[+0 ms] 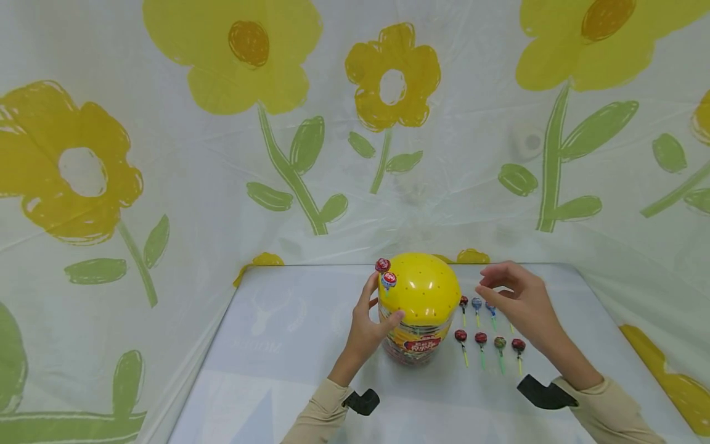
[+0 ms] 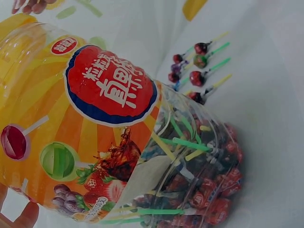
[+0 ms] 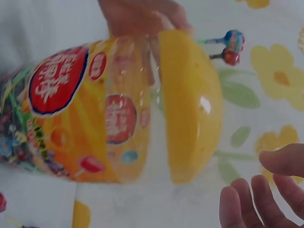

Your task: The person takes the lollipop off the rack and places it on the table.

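Note:
A clear candy jar (image 1: 417, 345) with an orange label stands upright on the table, topped by a yellow domed lid (image 1: 427, 290) dotted with small holes. Two wrapped lollipops (image 3: 232, 47) stick out of the lid on its left side. My left hand (image 1: 366, 327) grips the jar at the lid's rim, thumb in front and fingers around the left side. To the right of the lid my right hand (image 1: 518, 296) hovers with bent, relaxed fingers and nothing between them. Inside the jar, loose lollipops (image 2: 209, 190) fill the lower part.
On the table (image 1: 277, 345) right of the jar, several lollipops lie in two rows, among them a red one (image 1: 461, 336) and a blue one (image 1: 477, 303). My right hand partly covers the back row. A flower-printed curtain (image 1: 444, 203) hangs behind the table.

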`<state>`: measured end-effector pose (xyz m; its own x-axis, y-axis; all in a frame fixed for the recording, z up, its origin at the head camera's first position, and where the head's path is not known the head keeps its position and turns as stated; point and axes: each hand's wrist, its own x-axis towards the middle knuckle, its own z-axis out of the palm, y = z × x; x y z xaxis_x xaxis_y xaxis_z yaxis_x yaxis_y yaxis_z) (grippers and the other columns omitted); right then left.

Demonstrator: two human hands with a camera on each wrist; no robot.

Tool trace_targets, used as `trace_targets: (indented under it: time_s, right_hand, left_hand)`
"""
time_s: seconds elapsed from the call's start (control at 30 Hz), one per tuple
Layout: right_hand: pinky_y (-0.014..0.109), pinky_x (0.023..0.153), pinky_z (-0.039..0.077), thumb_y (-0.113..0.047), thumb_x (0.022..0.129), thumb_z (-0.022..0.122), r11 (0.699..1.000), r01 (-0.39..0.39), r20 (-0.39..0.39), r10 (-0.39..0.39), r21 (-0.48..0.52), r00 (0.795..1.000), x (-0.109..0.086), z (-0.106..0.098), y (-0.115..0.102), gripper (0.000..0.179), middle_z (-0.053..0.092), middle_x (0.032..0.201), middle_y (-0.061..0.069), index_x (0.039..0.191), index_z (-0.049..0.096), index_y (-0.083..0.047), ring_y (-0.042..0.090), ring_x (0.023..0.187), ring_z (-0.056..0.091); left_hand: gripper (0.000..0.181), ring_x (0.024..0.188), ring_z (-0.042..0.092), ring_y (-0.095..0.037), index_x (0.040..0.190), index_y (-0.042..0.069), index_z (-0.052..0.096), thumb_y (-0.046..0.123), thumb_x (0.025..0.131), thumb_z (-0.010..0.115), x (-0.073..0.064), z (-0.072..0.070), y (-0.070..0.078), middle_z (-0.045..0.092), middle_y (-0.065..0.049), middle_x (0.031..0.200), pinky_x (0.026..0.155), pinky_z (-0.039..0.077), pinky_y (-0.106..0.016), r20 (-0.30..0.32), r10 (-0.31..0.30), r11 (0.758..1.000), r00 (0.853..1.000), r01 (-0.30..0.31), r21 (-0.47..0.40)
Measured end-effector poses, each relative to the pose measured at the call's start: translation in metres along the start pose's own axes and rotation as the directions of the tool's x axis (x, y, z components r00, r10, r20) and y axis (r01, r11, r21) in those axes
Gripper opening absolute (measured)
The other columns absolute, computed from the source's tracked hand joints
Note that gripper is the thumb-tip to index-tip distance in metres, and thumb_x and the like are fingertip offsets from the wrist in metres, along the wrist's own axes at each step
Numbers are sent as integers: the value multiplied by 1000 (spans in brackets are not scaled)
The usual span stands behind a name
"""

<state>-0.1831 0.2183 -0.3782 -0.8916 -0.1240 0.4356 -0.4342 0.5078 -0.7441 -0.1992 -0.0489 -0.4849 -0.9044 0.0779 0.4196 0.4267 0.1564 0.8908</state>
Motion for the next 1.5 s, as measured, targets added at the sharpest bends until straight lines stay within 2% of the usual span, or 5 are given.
trace_targets:
  time_s: [0.33, 0.53, 0.83, 1.13, 1.5]
  right_hand:
    - [19, 70, 54, 1, 82, 70, 982, 107, 43, -114, 154, 992, 12, 20, -26, 24, 60, 96, 9, 103, 60, -2, 9, 85, 60]
    - [22, 73, 54, 0, 82, 70, 965, 125, 76, -146, 229, 986, 21, 34, -39, 22, 60, 98, 8, 102, 61, -3, 15, 87, 62]
    - [26, 77, 54, -9, 82, 73, 974, 76, 168, -114, 215, 979, 29, 63, -53, 27, 62, 101, 8, 105, 59, -8, 19, 91, 63]
    - [29, 74, 56, -3, 77, 77, 940, 232, 152, -274, 250, 949, 36, 91, -54, 32, 63, 97, 0, 103, 60, -7, 15, 89, 63]
    - [32, 75, 56, 8, 73, 75, 939, 269, 143, -303, 213, 942, 36, 112, -54, 38, 65, 95, 6, 106, 59, -3, 17, 81, 65]
  left_hand:
    - [79, 133, 34, -16, 148, 29, 25, 45, 83, 66, -1, -1, 2, 35, 7, 148, 101, 37, -50, 0, -10, 1000, 1000, 10, 15]
    - [78, 132, 33, -16, 148, 30, 25, 44, 83, 66, 0, 0, 0, 34, 8, 148, 101, 35, -55, 12, -19, 1000, 1000, 19, -8]
    - [78, 134, 32, -20, 149, 24, 23, 31, 86, 68, 1, -2, 0, 32, 3, 150, 103, 34, -54, 28, -32, 999, 999, 32, 0]
    - [78, 132, 36, -26, 148, 9, 25, 33, 87, 67, -1, -8, 35, 35, -6, 149, 102, 35, -56, 31, -24, 1000, 999, 24, -11]
    - [79, 133, 33, -28, 149, 11, 25, 37, 86, 67, 0, -9, 34, 35, -6, 149, 100, 34, -58, 38, 19, 1000, 999, -19, -9]
